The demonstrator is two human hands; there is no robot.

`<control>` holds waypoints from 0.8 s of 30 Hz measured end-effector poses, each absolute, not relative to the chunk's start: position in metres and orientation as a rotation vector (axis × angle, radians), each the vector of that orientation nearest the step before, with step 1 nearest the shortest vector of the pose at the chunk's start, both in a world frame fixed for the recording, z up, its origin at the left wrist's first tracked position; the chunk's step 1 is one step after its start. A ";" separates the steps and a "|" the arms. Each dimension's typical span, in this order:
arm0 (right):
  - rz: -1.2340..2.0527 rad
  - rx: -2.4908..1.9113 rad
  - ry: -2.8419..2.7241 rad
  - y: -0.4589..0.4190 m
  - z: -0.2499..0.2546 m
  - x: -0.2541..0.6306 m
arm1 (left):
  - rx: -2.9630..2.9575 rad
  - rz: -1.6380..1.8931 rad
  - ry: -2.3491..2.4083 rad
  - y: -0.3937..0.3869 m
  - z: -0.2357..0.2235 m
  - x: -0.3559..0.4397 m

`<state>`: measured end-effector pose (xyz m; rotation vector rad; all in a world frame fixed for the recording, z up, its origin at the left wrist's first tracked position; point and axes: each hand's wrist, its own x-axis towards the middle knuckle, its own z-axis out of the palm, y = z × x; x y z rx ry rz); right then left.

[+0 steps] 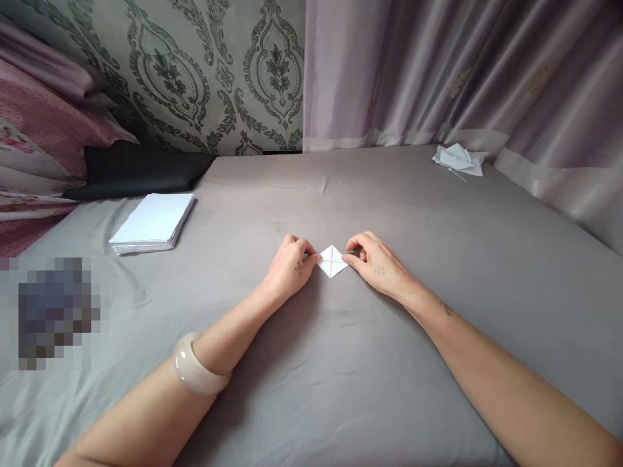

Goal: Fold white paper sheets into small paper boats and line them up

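A small white folded paper [331,261], diamond-shaped with crossing creases, lies on the grey sheet [311,363] in the middle of the bed. My left hand [291,264] has its fingers curled and pinches the paper's left corner. My right hand [374,261] pinches the right corner with thumb and forefinger, its other fingers bent. Both forearms reach in from the bottom, and the left wrist wears a pale bangle [197,366].
A stack of white paper sheets [153,222] lies at the left. A black cushion [136,170] sits behind it against the patterned wall. Crumpled white papers [460,159] rest at the far right by the mauve curtain [462,71]. Pink bedding [34,143] is piled at the far left.
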<state>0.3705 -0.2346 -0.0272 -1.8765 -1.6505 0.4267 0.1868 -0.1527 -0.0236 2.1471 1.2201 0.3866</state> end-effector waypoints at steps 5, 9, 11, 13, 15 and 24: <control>0.370 -1.792 -1.827 -0.238 -0.028 0.367 | 2.113 0.429 1.161 -0.149 -0.020 0.182; 0.316 -1.802 -1.857 -0.241 -0.030 0.365 | 1.984 0.432 1.174 -0.145 -0.019 0.174; 0.310 -1.808 -1.858 -0.241 -0.031 0.365 | 1.978 0.430 1.170 -0.145 -0.018 0.174; 0.305 -1.807 -1.859 -0.241 -0.031 0.366 | 2.005 0.430 1.175 -0.147 -0.016 0.175; 0.305 -1.800 -1.862 -0.240 -0.031 0.365 | 2.014 0.427 1.180 -0.149 -0.015 0.178; 0.284 -1.853 -1.868 -0.241 -0.028 0.362 | 2.074 0.456 1.156 -0.152 -0.020 0.185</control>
